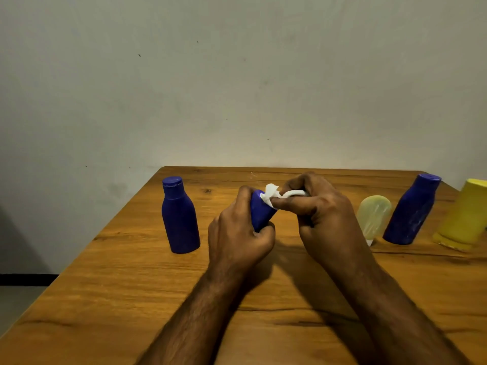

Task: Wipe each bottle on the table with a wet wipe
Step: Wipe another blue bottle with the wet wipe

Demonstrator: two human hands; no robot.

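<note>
A small blue bottle [259,214] is held above the middle of the wooden table [131,285], tilted with its upper end away from the person. It is gripped round its lower body by the left hand [238,233], fingers and thumb curled about it. The white wet wipe [274,196] is pinched in the curled fingers of the right hand [316,209] and pressed against the bottle's upper end, which is hidden under the wipe and fingers; whether the cap or the shoulder is being rubbed cannot be told for certain.

The step in hand is judged to be the wiping of this bottle's top. It is done well if the bottle is turned in the left grip while the wipe is drawn round it, so that every side is met, and if the grip is then shifted so that the covered lower body is wiped too. The wipe is best kept bunched against the surface and not trailed loose.

A second blue bottle [180,217] stands upright to the left, well apart. To the right stand a pale translucent bottle [374,216], a third blue bottle [411,212] with whitish streaks on its side, and a yellow bottle [466,217] at the frame edge. The streaked one is judged to need firmer rubbing.
</note>
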